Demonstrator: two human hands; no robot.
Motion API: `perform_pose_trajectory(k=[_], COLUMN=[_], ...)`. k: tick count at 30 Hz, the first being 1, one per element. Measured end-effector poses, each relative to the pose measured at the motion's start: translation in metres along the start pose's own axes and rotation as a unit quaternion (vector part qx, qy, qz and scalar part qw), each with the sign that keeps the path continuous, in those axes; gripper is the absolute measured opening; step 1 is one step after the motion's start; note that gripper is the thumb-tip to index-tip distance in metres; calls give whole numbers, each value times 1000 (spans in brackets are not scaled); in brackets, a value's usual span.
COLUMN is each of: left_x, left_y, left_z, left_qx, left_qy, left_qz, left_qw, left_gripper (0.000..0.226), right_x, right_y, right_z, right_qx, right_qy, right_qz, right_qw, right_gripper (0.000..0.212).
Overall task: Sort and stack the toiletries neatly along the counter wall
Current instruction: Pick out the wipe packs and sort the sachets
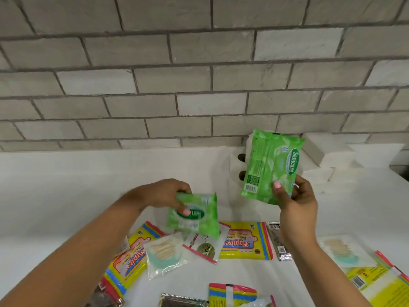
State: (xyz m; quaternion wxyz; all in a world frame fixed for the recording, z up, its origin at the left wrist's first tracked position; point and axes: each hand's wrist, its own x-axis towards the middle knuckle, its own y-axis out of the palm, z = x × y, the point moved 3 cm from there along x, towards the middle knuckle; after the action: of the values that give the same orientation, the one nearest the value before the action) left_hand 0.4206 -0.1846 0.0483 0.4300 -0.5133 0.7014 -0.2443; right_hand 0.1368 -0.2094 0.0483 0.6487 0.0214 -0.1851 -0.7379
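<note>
Pinching a glossy green wipes pack by its lower edge, the right hand lifts it before the counter's back edge. Left hand grips a smaller crinkly green pack above flat yellow Giggles packets on the white counter.

a grey brick-pattern tile wall rose behind the white counter, and a dark fixture edge showed at far right.
</note>
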Motion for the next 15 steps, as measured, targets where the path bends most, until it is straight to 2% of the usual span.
perform_pose_trajectory(k=[2, 5, 9, 15], left_x=[4, 25, 61, 92], left_y=[-2, 12, 39, 53], left_z=[12, 26, 33, 15], left_qx=[-149, -309, -474, -581], left_qy=[-25, -98, -187, -226], left_qz=[-79, -164, -170, -188], left_qw=[985, 932, 844, 759], left_gripper=[20, 28, 30, 27], right_x=[4, 7, 8, 10], right_y=[-1, 0, 2, 2], right_z=[4, 5, 0, -11], right_qx=[14, 18, 15, 10], right_qy=[-15, -26, -25, -12], right_qz=[-17, -22, -17, -12], right_qw=[1000, 999, 999, 1000], right_gripper=[30, 30, 31, 31])
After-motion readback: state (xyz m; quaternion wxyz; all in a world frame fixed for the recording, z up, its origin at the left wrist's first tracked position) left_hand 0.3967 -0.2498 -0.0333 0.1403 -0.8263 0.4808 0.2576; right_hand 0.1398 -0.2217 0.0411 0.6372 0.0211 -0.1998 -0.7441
